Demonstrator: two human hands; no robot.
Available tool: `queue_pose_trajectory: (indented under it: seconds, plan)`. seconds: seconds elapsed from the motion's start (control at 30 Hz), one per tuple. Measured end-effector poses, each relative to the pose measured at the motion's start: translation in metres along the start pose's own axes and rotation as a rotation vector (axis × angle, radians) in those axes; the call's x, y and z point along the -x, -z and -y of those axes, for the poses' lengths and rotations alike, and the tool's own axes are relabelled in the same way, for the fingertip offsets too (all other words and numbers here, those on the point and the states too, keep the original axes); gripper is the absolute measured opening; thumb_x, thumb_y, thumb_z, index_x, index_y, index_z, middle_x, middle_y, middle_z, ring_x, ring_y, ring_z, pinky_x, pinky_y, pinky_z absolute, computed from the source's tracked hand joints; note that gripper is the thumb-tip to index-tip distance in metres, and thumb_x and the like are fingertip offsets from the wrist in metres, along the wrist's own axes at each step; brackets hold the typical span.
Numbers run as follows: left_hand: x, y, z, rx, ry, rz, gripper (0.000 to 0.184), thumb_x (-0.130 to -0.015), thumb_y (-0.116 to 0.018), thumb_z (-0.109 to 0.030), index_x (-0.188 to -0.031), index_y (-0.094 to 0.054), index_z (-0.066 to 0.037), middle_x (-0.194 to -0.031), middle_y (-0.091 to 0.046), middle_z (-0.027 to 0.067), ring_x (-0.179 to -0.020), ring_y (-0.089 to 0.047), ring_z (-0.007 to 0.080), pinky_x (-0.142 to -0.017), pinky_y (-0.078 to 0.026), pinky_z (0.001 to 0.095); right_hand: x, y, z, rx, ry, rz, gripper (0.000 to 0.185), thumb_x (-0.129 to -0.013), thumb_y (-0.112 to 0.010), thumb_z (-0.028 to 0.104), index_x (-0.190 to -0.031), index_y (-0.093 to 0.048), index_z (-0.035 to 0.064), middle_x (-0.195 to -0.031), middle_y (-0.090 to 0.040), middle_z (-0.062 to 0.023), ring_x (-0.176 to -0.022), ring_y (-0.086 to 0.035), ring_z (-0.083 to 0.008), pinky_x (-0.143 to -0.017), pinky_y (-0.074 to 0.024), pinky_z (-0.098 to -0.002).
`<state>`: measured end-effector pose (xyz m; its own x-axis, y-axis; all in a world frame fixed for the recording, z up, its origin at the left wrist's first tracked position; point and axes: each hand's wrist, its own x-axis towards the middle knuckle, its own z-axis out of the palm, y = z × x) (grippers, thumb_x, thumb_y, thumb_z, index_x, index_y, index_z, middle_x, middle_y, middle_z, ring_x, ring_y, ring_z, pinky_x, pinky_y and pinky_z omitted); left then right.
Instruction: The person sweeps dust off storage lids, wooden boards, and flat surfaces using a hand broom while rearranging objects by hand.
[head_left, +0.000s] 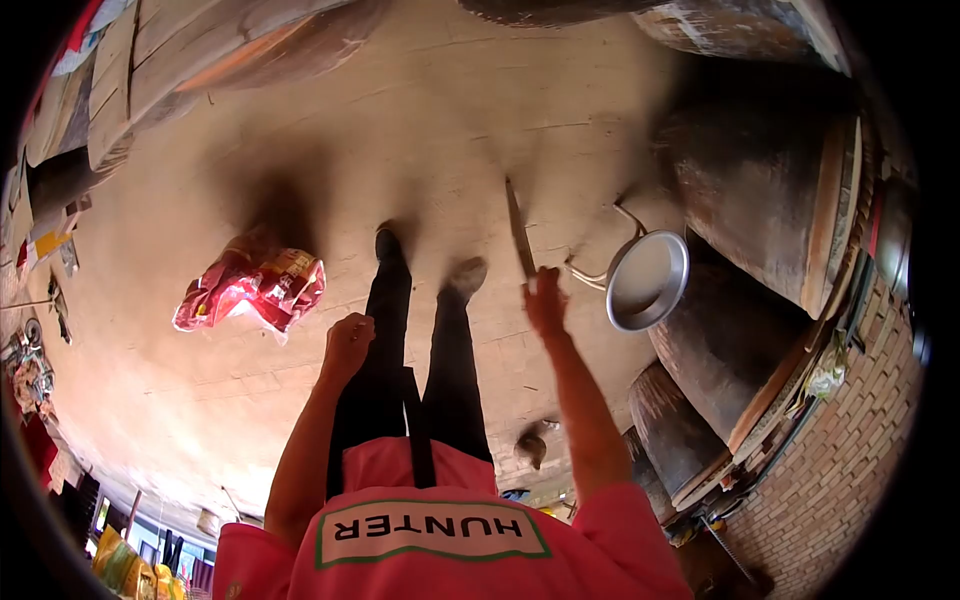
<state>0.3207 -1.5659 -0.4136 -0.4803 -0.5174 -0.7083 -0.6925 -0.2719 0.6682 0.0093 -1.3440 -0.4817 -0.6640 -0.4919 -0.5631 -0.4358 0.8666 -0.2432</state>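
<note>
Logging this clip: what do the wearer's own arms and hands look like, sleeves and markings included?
Short pinkish-red sleeves leave both forearms bare. The left hand and right hand show no gloves. The shirt has a green-edged HUNTER panel.

So the room's got this big dark vat (750,190) with what looks like a wooden lid (828,210), and I'm placing everything off that. More dark vats (725,340) line up right beside it, and behind them there's brickwork (820,480), pretty sure it's a wall, but the fisheye bends that edge so badly I wouldn't swear to it. The tan floor (440,130) spreads out from the vat's foot, kinda dusty with thin cracks or seams. Across the floor from the vat are some weathered boards (120,100). Light's uneven: dim near the vat, nearly washed out diagonally opposite, where a bluish bright opening (150,545) sits.
</note>
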Motion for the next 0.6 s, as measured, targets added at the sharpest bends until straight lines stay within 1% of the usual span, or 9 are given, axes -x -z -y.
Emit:
queue_pose_trajectory:
  seconds: [0.03,0.07,0.1,0.17,0.33,0.37,0.4,0.43,0.6]
  plan:
    - [0.001,-0.003,-0.001,-0.025,-0.013,0.011,0.019,-0.093,-0.057,-0.014,-0.098,-0.065,0.002,-0.086,-0.068,0.0101,-0.08,-0.069,0.0193,-0.072,-0.053,0.0293,-0.016,-0.006,-0.051,0.255,0.273,-0.299,0.062,-0.083,-0.069,0.027,-0.129,-0.038,-0.0016,-0.123,-0.046,-0.0279,-0.099,-0.058,-0.0421,-0.076,-0.0508,-0.0499]
    - [0.001,-0.005,-0.008,-0.044,-0.034,0.006,0.02,-0.094,-0.055,-0.015,-0.097,-0.064,0.003,-0.084,-0.068,0.0108,-0.08,-0.07,0.0194,-0.071,-0.054,0.0297,-0.031,0.006,-0.089,0.356,0.351,-0.481,0.063,-0.085,-0.067,0.03,-0.134,-0.038,0.0004,-0.128,-0.045,-0.0278,-0.113,-0.052,-0.0428,-0.086,-0.0481,-0.0498]
    - [0.002,-0.006,-0.016,-0.028,-0.042,-0.004,0.018,-0.092,-0.056,-0.013,-0.096,-0.064,0.003,-0.083,-0.068,0.012,-0.079,-0.069,0.0206,-0.071,-0.054,0.0305,-0.046,0.021,-0.127,0.364,0.215,-0.372,0.067,-0.085,-0.065,0.031,-0.137,-0.037,-0.0001,-0.133,-0.043,-0.0286,-0.12,-0.046,-0.0439,-0.093,-0.0449,-0.0496]
    - [0.001,-0.008,-0.026,0.003,-0.058,-0.021,0.014,-0.088,-0.058,-0.009,-0.094,-0.064,0.002,-0.082,-0.068,0.0145,-0.075,-0.069,0.0231,-0.07,-0.054,0.0322,-0.036,0.114,-0.1,0.182,0.03,-0.231,0.041,-0.084,-0.066,0.029,-0.113,-0.05,0.0049,-0.112,-0.052,-0.0222,-0.105,-0.053,-0.0428,-0.08,-0.0462,-0.0539]
    - [-0.016,0.004,-0.012,-0.013,-0.115,-0.011,0.011,-0.089,-0.058,-0.007,-0.091,-0.063,0.002,-0.075,-0.067,0.0129,-0.077,-0.07,0.0219,-0.067,-0.054,0.0316,0.027,0.17,-0.043,0.149,0.153,-0.346,0.031,-0.08,-0.068,0.02,-0.102,-0.05,0.0073,-0.1,-0.053,-0.0168,-0.085,-0.058,-0.0424,-0.065,-0.0458,-0.0543]
    - [-0.019,0.004,-0.013,0.0,-0.109,0.009,0.01,-0.089,-0.059,-0.007,-0.09,-0.063,0.002,-0.074,-0.066,0.0122,-0.078,-0.07,0.0212,-0.066,-0.054,0.0313,0.044,0.16,-0.03,0.102,0.096,-0.321,0.035,-0.077,-0.072,0.017,-0.103,-0.052,0.0054,-0.101,-0.053,-0.0196,-0.091,-0.054,-0.0459,-0.07,-0.0433,-0.0541]
    - [-0.02,0.003,-0.018,0.022,-0.1,-0.003,0.013,-0.09,-0.058,-0.01,-0.089,-0.063,0.003,-0.072,-0.066,0.0116,-0.075,-0.069,0.0194,-0.065,-0.053,0.0312,0.057,0.134,-0.033,0.178,0.305,-0.506,0.035,-0.076,-0.073,0.017,-0.102,-0.052,0.0066,-0.102,-0.053,-0.018,-0.09,-0.055,-0.0435,-0.07,-0.045,-0.0523]
    - [-0.021,0.002,-0.021,-0.003,-0.101,0.025,0.014,-0.09,-0.058,-0.011,-0.089,-0.063,0.003,-0.072,-0.066,0.0116,-0.073,-0.069,0.019,-0.065,-0.053,0.0312,0.073,0.118,-0.02,0.089,0.209,-0.345,0.034,-0.075,-0.073,0.016,-0.101,-0.052,0.008,-0.102,-0.052,-0.018,-0.089,-0.055,-0.041,-0.072,-0.0464,-0.0501]
    - [-0.026,-0.005,-0.024,-0.135,-0.182,0.124,0.018,-0.091,-0.057,-0.013,-0.092,-0.063,0.004,-0.074,-0.066,0.0114,-0.071,-0.067,0.0195,-0.064,-0.052,0.031,0.078,-0.008,0.03,0.12,0.065,-0.262,0.027,-0.073,-0.066,0.014,-0.095,-0.052,0.0075,-0.097,-0.051,-0.0225,-0.077,-0.058,-0.0398,-0.055,-0.0479,-0.0498]
